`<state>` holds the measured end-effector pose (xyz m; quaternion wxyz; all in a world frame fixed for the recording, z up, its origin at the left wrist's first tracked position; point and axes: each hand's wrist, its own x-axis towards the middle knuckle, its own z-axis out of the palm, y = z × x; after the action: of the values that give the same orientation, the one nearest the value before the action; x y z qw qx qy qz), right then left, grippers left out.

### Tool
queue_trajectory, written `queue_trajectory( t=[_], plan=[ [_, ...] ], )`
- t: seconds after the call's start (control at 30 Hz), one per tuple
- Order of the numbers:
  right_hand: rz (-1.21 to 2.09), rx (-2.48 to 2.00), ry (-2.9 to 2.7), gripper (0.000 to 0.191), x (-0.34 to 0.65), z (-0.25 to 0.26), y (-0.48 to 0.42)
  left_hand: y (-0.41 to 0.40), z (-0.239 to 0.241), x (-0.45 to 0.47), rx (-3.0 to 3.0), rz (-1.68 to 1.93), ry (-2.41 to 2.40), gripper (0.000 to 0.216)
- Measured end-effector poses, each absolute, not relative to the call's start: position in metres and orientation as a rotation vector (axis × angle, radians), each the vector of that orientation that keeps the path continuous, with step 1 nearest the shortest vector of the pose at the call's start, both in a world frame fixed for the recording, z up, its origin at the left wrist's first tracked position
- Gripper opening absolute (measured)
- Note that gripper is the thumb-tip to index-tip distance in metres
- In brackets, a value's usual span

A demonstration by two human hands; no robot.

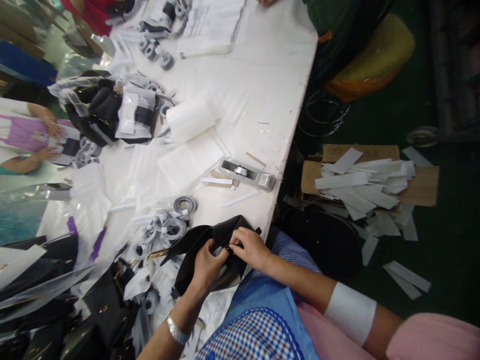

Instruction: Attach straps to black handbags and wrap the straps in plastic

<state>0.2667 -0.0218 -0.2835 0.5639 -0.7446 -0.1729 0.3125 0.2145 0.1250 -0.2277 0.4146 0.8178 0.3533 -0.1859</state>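
A black bag lies at the near edge of the white table, just in front of me. Both my hands are on it. My left hand grips the bag's edge with curled fingers. My right hand pinches a small part of the bag, maybe a zipper pull, right beside the left fingers. A bracelet sits on my left wrist and a white sleeve band on my right forearm.
A tape dispenser sits near the table's right edge. Coiled grey straps, white plastic sleeves and more black bags cover the table. Another person's hands work at the left. A cardboard box of white strips lies on the floor.
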Motion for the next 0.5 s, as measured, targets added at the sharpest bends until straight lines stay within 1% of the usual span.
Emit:
queue_trajectory(
  t=[0.13, 0.33, 0.5],
  plan=[
    [0.726, -1.752, -0.347, 0.013, 0.257, -0.284, -0.019, 0.129, -0.232, 0.211, 1.987, -0.487, 0.915, 0.030],
    [0.770, -1.679, -0.275, 0.011, 0.264, -0.288, -0.025, 0.135, -0.223, 0.214, 1.858, -0.558, 0.808, 0.036],
    [0.791, -1.638, -0.258, 0.011, 0.269, -0.287, -0.030, 0.130, -0.226, 0.212, 1.929, -0.495, 0.807, 0.033]
  ],
)
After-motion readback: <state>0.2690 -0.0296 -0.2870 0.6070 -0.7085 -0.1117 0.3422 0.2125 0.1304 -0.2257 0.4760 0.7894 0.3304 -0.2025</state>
